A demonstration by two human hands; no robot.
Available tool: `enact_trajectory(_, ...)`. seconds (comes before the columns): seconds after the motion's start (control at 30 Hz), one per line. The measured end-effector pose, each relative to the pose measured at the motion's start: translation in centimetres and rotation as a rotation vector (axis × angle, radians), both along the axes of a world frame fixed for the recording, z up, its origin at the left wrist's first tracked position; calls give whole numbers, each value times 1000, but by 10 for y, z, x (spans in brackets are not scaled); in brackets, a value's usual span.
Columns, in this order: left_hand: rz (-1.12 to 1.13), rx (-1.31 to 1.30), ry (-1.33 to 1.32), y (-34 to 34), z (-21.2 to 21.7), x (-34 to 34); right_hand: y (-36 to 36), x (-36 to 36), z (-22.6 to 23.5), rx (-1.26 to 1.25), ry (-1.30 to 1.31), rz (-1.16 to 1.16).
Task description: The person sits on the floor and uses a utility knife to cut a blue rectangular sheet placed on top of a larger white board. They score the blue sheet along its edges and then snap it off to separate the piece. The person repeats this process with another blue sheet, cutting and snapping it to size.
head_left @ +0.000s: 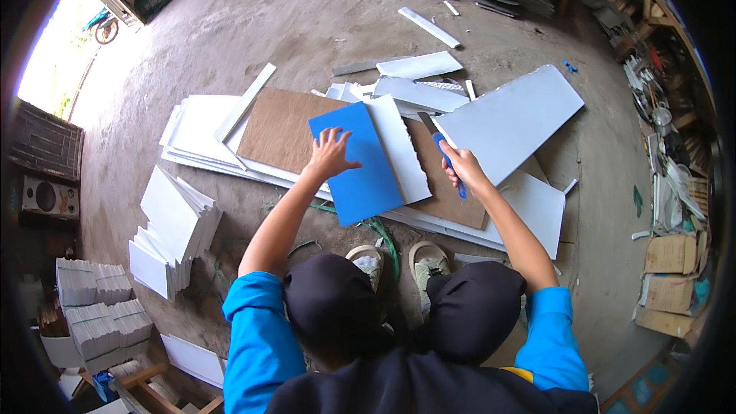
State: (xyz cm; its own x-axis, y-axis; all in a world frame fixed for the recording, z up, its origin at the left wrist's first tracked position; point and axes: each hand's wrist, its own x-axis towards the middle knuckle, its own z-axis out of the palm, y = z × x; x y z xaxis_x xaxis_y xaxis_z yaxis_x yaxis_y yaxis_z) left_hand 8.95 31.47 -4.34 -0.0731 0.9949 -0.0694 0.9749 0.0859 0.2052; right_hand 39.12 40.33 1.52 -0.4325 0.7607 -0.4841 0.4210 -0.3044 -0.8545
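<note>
A smooth, flat, rectangular bright-blue panel (370, 175) lies aslant on a brown board (277, 132) and white sheets (205, 116) on the floor (307, 23). The left hand (330, 155) spreads open over its left side; the right hand (463, 166) grips a blue-handled knife (439, 141).

Illumination: daylight, strongest at upper left, where the doorway (52, 61) is blown out to white and glare spills onto the adjoining floor (129, 77). Mid-frame lit fairly evenly, shadows soft. White sheets (201, 124) read bright, with little surface detail. Shelving (685, 84) at the right rim is dim. Dark trousers (331, 308) show few folds. Focus: centre reasonably sharp, periphery softer. Fisheye distortion: straight edges bow outward; black vignette at both sides.
</note>
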Motion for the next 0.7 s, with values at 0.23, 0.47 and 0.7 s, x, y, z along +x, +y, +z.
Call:
enact_trajectory(0.23, -27, -167, -93, 21, -13, 20, 38, -70, -39, 76, -92, 125)
enact_trajectory(0.47, -31, -140, -63, 17, -29, 30, 58, -118, -71, 139, -218, 176)
enact_trajectory(0.7, 35, -213, -213, 20, -28, 27, 64, -160, -87, 432, -305, 325)
